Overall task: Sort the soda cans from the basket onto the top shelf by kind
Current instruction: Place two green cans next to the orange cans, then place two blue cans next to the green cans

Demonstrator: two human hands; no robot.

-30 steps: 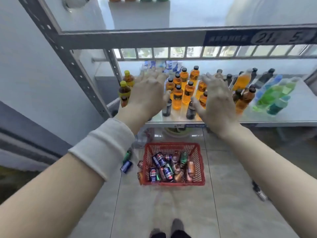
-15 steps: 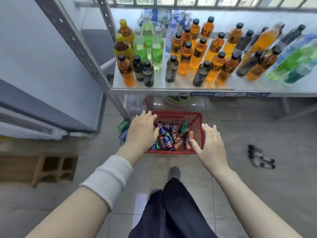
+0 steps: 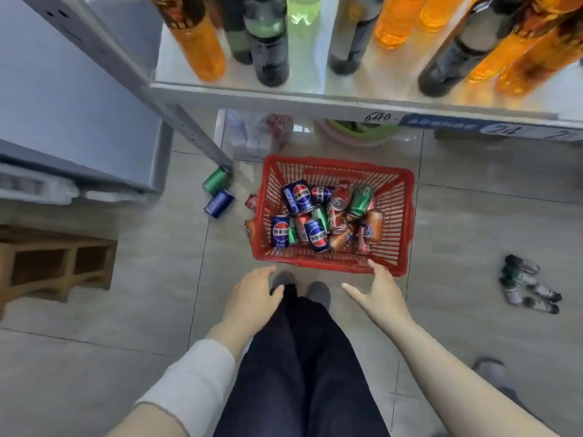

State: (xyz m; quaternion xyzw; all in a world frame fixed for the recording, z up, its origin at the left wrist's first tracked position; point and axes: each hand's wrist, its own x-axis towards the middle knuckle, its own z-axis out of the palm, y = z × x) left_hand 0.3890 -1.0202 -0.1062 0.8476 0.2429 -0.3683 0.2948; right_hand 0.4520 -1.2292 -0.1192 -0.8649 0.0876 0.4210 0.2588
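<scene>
A red plastic basket [image 3: 405, 212] stands on the tiled floor below the shelf. Inside it lie several soda cans: blue Pepsi cans [image 3: 298, 195], green cans [image 3: 361, 200], red cans [image 3: 337, 216] and orange cans [image 3: 373, 227]. My left hand [image 3: 252, 299] hovers just short of the basket's near edge, fingers relaxed, holding nothing. To the right, my right hand [image 3: 377, 293] is spread open, its fingertips close to the basket's near rim. The top shelf is out of view.
A shelf [image 3: 315, 96] crowded with orange, dark and green bottles overhangs the basket. Loose green [image 3: 217, 179] and blue [image 3: 219, 203] cans lie left of the basket by the grey upright post [image 3: 176, 118]. Small bottles [image 3: 527, 285] lie at right. A wooden stool [image 3: 53, 266] stands at left.
The view has tilted down and closer to the floor. Both hands have drawn back from over the basket to its near edge, still holding nothing.
</scene>
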